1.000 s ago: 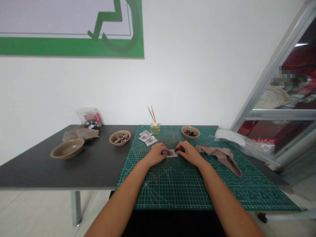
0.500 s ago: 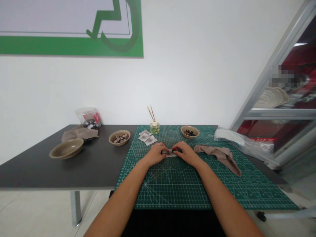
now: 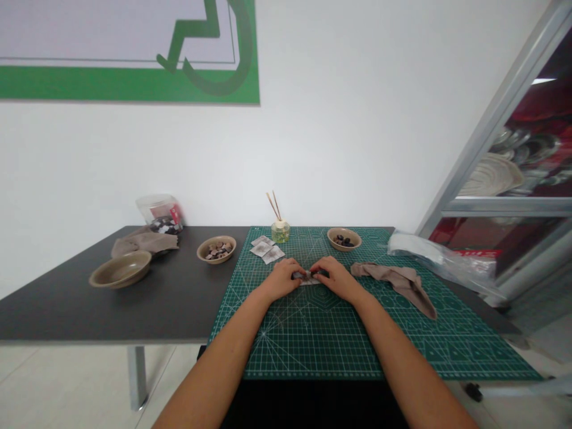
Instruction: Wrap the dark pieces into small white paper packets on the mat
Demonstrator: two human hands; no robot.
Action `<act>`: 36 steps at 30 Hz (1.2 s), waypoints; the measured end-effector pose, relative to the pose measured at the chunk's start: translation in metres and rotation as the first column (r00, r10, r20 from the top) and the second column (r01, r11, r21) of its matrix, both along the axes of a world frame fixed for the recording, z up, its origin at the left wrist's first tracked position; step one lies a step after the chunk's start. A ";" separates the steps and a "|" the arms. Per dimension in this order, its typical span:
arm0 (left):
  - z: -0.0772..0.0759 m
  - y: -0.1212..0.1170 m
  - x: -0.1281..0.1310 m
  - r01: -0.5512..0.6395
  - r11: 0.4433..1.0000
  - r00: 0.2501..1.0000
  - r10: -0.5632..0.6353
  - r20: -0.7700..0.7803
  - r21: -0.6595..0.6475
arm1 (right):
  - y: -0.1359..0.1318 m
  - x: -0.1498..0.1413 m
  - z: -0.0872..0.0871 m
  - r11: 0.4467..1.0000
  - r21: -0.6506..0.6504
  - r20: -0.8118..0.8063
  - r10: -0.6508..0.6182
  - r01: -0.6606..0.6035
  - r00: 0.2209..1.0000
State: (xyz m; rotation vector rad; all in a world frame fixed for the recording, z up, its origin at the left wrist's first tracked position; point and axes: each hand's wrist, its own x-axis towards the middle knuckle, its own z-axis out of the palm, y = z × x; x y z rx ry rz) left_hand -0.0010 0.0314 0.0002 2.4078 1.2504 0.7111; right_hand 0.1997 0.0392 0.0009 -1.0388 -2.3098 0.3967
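Note:
Both of my hands rest on the green cutting mat (image 3: 339,339), meeting at a small whitish sachet (image 3: 308,278). My left hand (image 3: 282,277) has its fingers curled on the sachet's left end. My right hand (image 3: 336,276) pinches the right end, with something small and dark under its fingertips. The sachet lies flat on the mat between them and is mostly hidden by my fingers.
Two more sachets (image 3: 267,249) lie behind my hands, by a reed diffuser (image 3: 280,229). A bowl of dark pieces (image 3: 344,239) and a beige cloth (image 3: 395,277) are to the right, with a plastic bag (image 3: 440,257). Left stand two bowls (image 3: 217,248) (image 3: 120,269), a cloth (image 3: 143,241) and a jar (image 3: 161,213).
My hands have drawn slightly closer together over the sachet. The view has shifted a little; nothing else on the table moved.

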 end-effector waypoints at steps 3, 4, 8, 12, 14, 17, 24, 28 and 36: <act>-0.001 0.000 0.000 0.005 1.000 1.000 -0.005 0.001 0.004 | -0.001 -0.001 0.000 1.000 -0.005 0.006 0.026 -0.026 1.000; -0.001 0.000 0.000 0.005 1.000 1.000 -0.005 0.000 0.002 | 0.000 0.000 0.000 1.000 -0.006 0.009 0.015 -0.015 1.000; 0.000 0.000 0.000 -0.006 1.000 1.000 0.006 -0.006 -0.008 | 0.001 0.006 0.001 0.999 -0.001 0.019 -0.045 0.045 0.999; 0.000 0.000 0.001 0.002 1.000 1.000 -0.002 0.000 0.006 | -0.001 0.002 0.001 0.999 -0.014 0.003 -0.031 0.031 1.000; 0.000 0.001 0.000 0.006 1.000 1.000 -0.006 0.003 0.011 | -0.001 0.000 0.000 0.999 -0.025 -0.009 -0.027 0.026 1.000; -0.001 0.001 0.000 0.009 1.000 1.000 -0.009 0.006 0.007 | -0.001 0.001 0.000 0.999 -0.021 -0.009 -0.050 0.049 0.999; -0.003 0.001 -0.001 0.010 1.000 1.000 -0.010 0.012 0.012 | 0.000 0.002 -0.001 1.000 -0.022 0.010 -0.019 0.019 1.000; -0.001 0.000 0.000 0.013 1.000 1.000 -0.013 0.010 0.015 | -0.001 0.000 -0.002 0.998 -0.040 -0.027 -0.056 0.055 0.998; -0.001 0.001 0.000 0.007 1.000 1.000 -0.007 0.001 0.009 | 0.003 0.002 -0.005 1.000 0.027 0.019 -0.001 0.000 1.000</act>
